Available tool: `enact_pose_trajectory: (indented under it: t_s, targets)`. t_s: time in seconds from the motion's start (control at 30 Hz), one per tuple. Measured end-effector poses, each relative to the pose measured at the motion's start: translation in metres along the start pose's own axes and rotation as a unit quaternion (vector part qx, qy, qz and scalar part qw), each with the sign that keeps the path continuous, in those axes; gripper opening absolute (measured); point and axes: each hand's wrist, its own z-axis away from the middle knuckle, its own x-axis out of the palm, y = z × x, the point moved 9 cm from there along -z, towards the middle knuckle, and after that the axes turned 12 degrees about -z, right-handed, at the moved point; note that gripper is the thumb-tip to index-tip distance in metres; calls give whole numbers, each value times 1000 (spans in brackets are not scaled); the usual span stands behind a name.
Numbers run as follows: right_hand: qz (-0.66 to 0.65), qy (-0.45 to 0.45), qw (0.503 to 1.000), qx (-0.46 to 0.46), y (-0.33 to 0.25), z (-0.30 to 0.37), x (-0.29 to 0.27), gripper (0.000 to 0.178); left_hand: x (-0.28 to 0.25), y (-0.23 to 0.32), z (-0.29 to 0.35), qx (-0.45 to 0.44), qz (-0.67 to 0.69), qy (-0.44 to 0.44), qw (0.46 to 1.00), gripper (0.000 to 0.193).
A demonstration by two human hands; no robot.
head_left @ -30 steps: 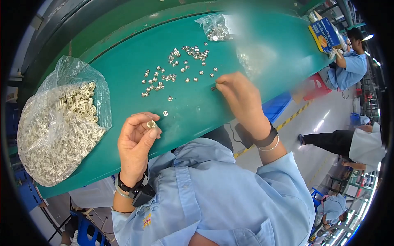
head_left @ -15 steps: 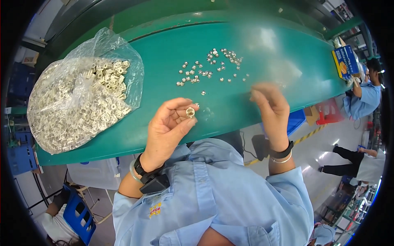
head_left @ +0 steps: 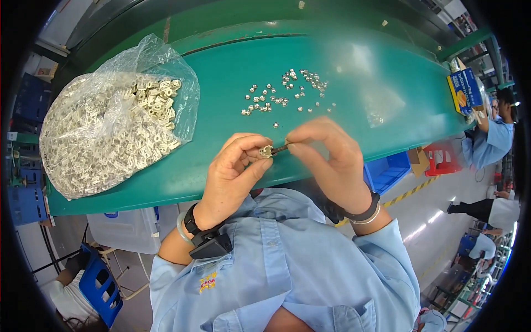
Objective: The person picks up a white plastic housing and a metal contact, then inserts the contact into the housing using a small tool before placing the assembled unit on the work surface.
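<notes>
Between the thumb and fingers of my left hand (head_left: 227, 180) is a small cream plastic fitting (head_left: 266, 151) with a hollow end. My right hand (head_left: 334, 163) pinches a thin dark rod-like piece (head_left: 281, 148), whose tip meets the fitting; whether it goes inside, I cannot tell. Just beyond my hands, a single shiny metal piece (head_left: 275, 125) lies on the green tabletop (head_left: 232, 61). Farther back are scattered several small, round, silvery metal pieces (head_left: 279, 100). To the left, an open clear plastic bag (head_left: 185, 83) bulges with similar cream fittings (head_left: 155, 99).
At the far right end of the table stands a blue and yellow box (head_left: 466, 91), near a person in a blue shirt (head_left: 500, 138). Below the table's right edge are a blue bin (head_left: 390, 171) and a red stool (head_left: 442, 160). A blue chair (head_left: 101, 285) is at lower left.
My right hand has come left and nearer to my left hand, bringing the dark rod-like piece to the fitting. My left hand keeps its hold, with the fitting turned toward the right.
</notes>
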Motion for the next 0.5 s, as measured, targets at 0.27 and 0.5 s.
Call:
enact_pose_trajectory:
  t_s: [0.27,0.5]
  targets:
    - [46,-23,998,-35,-5,0,8,18,3,0,1,13,19,-1,1000,31]
    - [83,-45,994,-63,-7,0,13,17,2,-1,1,15,8,-2,1000,32]
